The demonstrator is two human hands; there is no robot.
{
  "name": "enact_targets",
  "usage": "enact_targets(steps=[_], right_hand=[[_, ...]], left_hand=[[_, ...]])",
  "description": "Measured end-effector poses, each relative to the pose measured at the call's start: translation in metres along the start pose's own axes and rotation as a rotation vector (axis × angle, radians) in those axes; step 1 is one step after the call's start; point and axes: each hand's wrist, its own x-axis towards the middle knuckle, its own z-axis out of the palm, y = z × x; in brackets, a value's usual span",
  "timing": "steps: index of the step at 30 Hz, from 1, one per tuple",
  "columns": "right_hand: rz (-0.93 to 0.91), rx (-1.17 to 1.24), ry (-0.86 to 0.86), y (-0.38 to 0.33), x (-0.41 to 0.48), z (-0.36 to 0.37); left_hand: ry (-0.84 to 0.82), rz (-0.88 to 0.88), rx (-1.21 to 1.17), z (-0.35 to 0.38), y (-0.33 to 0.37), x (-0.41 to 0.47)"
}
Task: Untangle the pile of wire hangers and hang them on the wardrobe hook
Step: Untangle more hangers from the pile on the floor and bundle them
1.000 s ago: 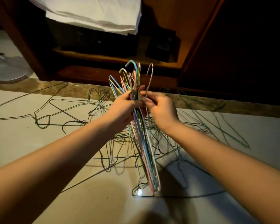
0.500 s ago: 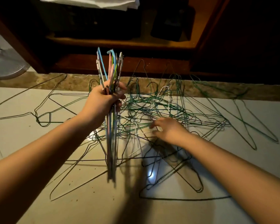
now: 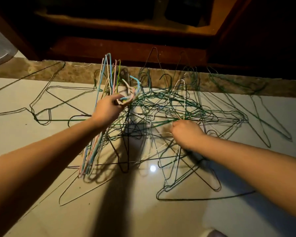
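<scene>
Pastel hangers [image 3: 91, 153] sit bundled in the closed left hand [image 3: 108, 110] at frame centre; the right hand [image 3: 186, 134], just right, curls around wires of the green pile [image 3: 161, 103].

Bundle [image 3: 91, 153] tilted in left hand [image 3: 108, 110]; right hand [image 3: 186, 134] now clutching pile [image 3: 169, 100].

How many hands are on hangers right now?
2. The left hand grips the bundle of pastel hangers; the right hand curls on wires in the tangled hanger pile on the floor.
</scene>
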Motion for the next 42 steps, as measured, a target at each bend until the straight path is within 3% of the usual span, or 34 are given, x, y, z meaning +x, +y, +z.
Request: enact_targets(steps=[4, 8, 13, 15, 18, 22, 25, 29, 33, 37, 39, 42], right_hand=[[0.026, -0.047, -0.166, -0.019, -0.002, -0.006], [0.223, 0.242, -0.273, -0.048, 0.006, -0.007], [0.472, 0.737, -0.116, -0.078, 0.013, 0.014], [0.579, 0.795, -0.01, -0.084, 0.01, 0.019], [0.675, 0.799, -0.005, -0.089, 0.004, 0.021], [0.787, 0.989, 0.024, -0.095, 0.003, 0.018], [0.867, 0.95, 0.064, -0.104, -0.005, 0.013], [0.81, 1.114, -0.127, -0.129, -0.009, 0.02], [0.547, 1.127, -0.207, -0.15, -0.017, 0.025], [0.359, 1.129, -0.141, -0.152, -0.029, 0.028], [0.392, 1.11, -0.018, -0.141, -0.031, 0.026], [0.468, 0.871, 0.155, -0.112, -0.019, 0.029]], left_hand=[[-0.112, 0.056, 0.042, 0.006, -0.008, 0.006], [-0.144, 0.081, -0.073, -0.002, -0.007, 0.016], [-0.112, 0.167, -0.092, -0.028, 0.002, 0.022], [-0.131, 0.254, 0.005, -0.041, 0.005, 0.013], [-0.179, 0.376, 0.184, -0.047, -0.005, 0.001], [-0.238, 0.342, 0.273, -0.036, -0.03, 0.001], [-0.236, 0.314, 0.27, -0.033, -0.043, 0.0], [-0.235, 0.303, 0.293, -0.039, -0.053, 0.003], [-0.212, 0.324, 0.331, -0.051, -0.06, -0.001], [-0.187, 0.31, 0.376, -0.069, -0.066, -0.01], [-0.146, 0.291, 0.415, -0.08, -0.064, -0.019], [-0.096, 0.265, 0.439, -0.093, -0.062, -0.037]])
